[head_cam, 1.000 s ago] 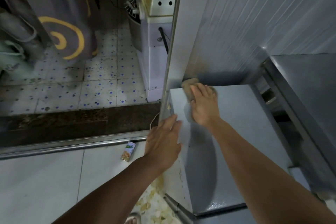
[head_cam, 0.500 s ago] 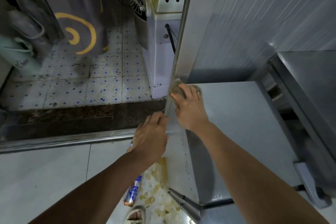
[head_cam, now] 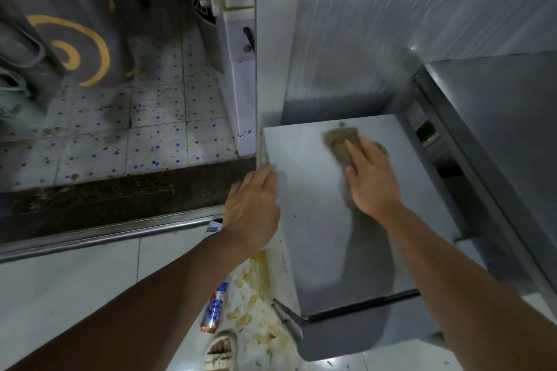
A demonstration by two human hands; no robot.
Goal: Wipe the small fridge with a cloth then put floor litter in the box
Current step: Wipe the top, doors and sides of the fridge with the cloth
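Pressing cloth [head_cam: 342, 141] near fridge [head_cam: 316, 220] top's back edge (right hand [head_cam: 372, 181]).

Grey curtain [head_cam: 75, 18] with yellow swirl, upper left; blue-dotted floor tiles [head_cam: 156, 129], dirty; dark doorstep [head_cam: 120, 199]; metal door rail [head_cam: 105, 235]; white appliance [head_cam: 241, 75] behind doorway; steel counter [head_cam: 497, 129] right; ribbed wall panel [head_cam: 391, 9]; sandalled foot [head_cam: 221, 351] at bottom.

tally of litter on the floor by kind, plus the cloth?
Drink can: 1
Small carton, partly hidden behind the left hand: 1
Cloth, under the right hand on the fridge top: 1
Total: 3
Pale scraps too scattered to count.
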